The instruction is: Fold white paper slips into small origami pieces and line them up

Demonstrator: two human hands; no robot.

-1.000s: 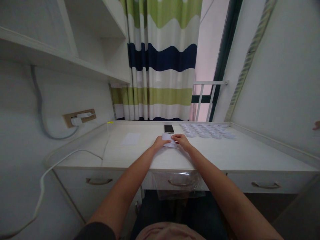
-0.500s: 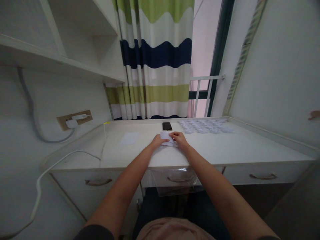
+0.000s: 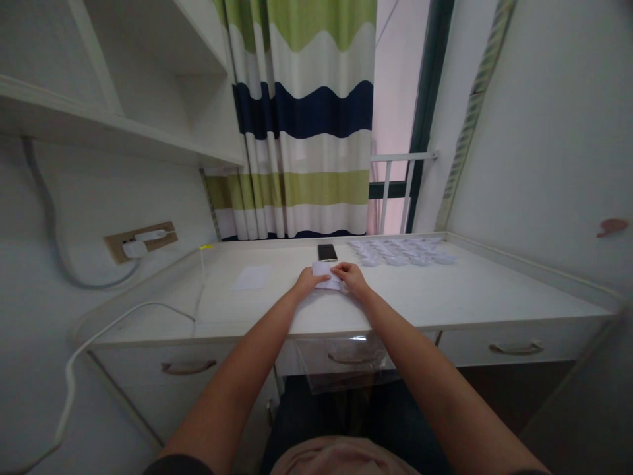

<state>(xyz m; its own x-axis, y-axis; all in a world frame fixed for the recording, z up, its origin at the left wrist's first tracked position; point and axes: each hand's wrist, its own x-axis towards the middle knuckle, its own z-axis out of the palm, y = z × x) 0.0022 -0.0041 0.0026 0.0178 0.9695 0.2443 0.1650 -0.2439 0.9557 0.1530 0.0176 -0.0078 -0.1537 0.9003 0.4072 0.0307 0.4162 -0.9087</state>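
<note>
A white paper piece [image 3: 322, 268] is held near the centre of the frame, over the surface [image 3: 459, 293]; whether the two are touching cannot be told. By the left hand [image 3: 305, 282] it is clasped at its left side, the thumb laid across the front. Its right side is met by the right hand [image 3: 352, 280], whose fingertips are drawn together and seem to be pinching the paper, though the exact contact is too small to be made out.

White pieces in rows [image 3: 400, 252] are laid out right of centre, toward the back of the surface, and may be judged the finished share of the work; they are set too closely to be counted. The held piece is judged part-worked: layers seem to be shown along its lower part. A flat white sheet [image 3: 251, 277] is seen left of centre, untouched and apparently unfolded, so it may be reckoned as left to be done; whether it is one sheet or a stack cannot be told. A dark phone [image 3: 327, 252] is placed just beyond the held piece.
</note>
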